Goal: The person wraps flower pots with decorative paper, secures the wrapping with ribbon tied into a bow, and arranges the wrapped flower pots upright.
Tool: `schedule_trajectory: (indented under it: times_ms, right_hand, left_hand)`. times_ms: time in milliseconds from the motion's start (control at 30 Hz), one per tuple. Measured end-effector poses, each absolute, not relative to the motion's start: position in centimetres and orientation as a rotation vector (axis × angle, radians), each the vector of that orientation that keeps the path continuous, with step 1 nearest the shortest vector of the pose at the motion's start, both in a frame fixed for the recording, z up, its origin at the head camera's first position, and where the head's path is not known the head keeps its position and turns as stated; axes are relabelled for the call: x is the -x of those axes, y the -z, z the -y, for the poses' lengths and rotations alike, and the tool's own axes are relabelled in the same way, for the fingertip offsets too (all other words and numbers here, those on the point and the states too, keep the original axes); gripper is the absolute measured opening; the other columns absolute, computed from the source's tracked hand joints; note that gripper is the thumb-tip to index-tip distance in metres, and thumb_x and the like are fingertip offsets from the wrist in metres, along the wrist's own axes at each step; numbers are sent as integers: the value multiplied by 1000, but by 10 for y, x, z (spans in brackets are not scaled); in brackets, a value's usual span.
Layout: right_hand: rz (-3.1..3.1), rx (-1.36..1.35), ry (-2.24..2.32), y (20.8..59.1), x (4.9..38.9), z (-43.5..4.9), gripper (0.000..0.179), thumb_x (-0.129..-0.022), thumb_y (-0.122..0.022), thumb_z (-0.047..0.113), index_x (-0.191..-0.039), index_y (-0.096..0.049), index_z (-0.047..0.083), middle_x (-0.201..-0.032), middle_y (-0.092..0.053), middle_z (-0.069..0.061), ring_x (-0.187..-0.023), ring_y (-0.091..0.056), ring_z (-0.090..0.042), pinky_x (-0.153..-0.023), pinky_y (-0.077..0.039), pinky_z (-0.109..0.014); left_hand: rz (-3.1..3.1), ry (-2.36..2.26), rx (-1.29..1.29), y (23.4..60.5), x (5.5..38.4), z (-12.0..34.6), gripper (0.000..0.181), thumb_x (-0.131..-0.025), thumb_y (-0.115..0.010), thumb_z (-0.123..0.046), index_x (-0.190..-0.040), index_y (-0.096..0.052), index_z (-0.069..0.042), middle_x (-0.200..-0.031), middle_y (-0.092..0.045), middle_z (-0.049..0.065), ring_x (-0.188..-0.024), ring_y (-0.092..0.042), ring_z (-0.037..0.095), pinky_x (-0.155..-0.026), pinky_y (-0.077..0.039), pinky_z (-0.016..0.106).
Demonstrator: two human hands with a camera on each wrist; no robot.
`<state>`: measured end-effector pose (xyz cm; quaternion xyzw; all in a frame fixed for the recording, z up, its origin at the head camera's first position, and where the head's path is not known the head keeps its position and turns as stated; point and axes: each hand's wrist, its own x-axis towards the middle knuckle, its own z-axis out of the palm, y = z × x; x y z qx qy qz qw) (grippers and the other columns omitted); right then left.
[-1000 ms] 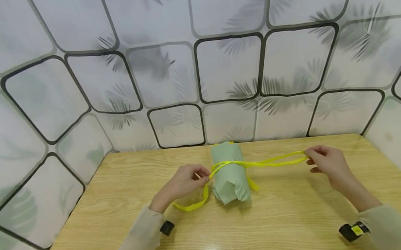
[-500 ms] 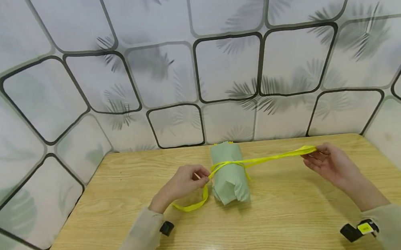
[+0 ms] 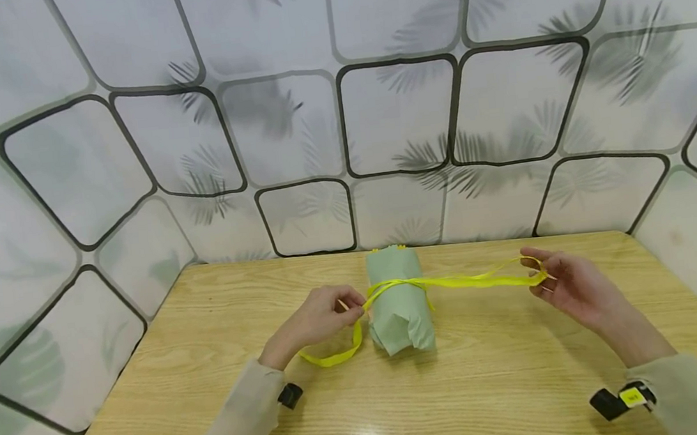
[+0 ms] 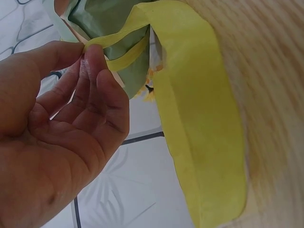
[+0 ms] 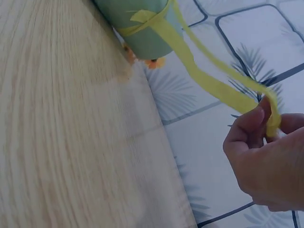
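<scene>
A bundle wrapped in pale green paper (image 3: 402,328) lies on the table, with a yellow ribbon (image 3: 471,280) around its middle. Just left of the bundle, my left hand (image 3: 315,316) pinches the ribbon between thumb and forefinger. From that pinch a wide loose tail of ribbon (image 4: 199,118) hangs down onto the wood. Out to the right, my right hand (image 3: 588,289) holds the other side of the ribbon, which bends into a loop at the curled fingers (image 5: 244,133). Orange-yellow flowers (image 5: 154,62) peek out of the bundle's far end.
The wooden table (image 3: 498,392) ends at a patterned cloth backdrop (image 3: 399,121) behind and at both sides. A camera sits on each wrist, the right one (image 3: 618,401) with a yellow label.
My right hand has turned palm upward, and its ribbon has gone from two strands to a raised twist to a loop at the fingers. The left hand has stayed put.
</scene>
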<state>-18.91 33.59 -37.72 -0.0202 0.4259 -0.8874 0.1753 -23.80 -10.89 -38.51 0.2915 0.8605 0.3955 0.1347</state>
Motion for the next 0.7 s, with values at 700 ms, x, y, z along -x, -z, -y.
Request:
schedule_trajectory:
  times_ms: [700]
  right_hand:
    - [-2651,-149,1504,383,186,-321,43,-100,-67,38,-125,-72,3,-101,-72,22,-89,-62,5,-78,-59,-29]
  left_hand:
    - [-2498,-1137,-859,387,238,109,14,-101,-63,-16,-109,-72,-9,-98,-74,6,-79,-68,13,-70,-55,24]
